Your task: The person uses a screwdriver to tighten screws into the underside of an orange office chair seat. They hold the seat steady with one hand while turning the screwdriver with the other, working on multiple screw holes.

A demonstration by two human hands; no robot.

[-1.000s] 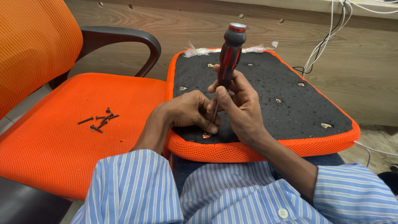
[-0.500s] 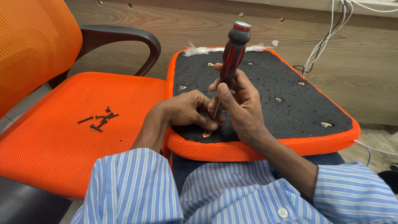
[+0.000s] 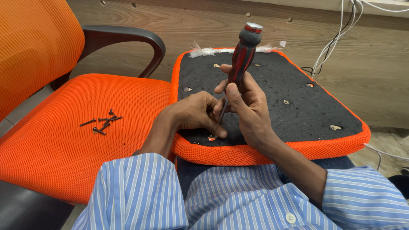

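We take the detached seat pad (image 3: 298, 106) as our landmark: an orange-rimmed cushion lying underside up across our lap, its black backing dotted with small mounting holes. Left of the pad stands the orange mesh office chair (image 3: 64, 127) with its black armrest (image 3: 123, 40); behind the pad runs a wood-grain panel (image 3: 204, 21), with white cables (image 3: 336, 38) hanging at the pad's far right corner.

On the pad's near left edge our left hand (image 3: 194, 115) rests with fingers curled narrowly, pinching around the tip of the tool where it meets the hole. Our right hand (image 3: 247, 106) is wrapped closed around the screwdriver (image 3: 238, 68), red and black handled, standing nearly upright over that same near-left hole. Whether a screw sits under the tip we cannot tell; the fingers hide it.

Left of the pad, on the chair's seat, lies a small cluster of loose dark screws (image 3: 102, 122).

Risks, in our judgement: the tip may slip out of its seat, because the left fingertips crowd it and could be jabbed. The pad is only balanced on the lap and could tilt under pressure. The loose screws may roll into the mesh or off the seat if the chair is knocked.

We note no packages, labels or signs in view
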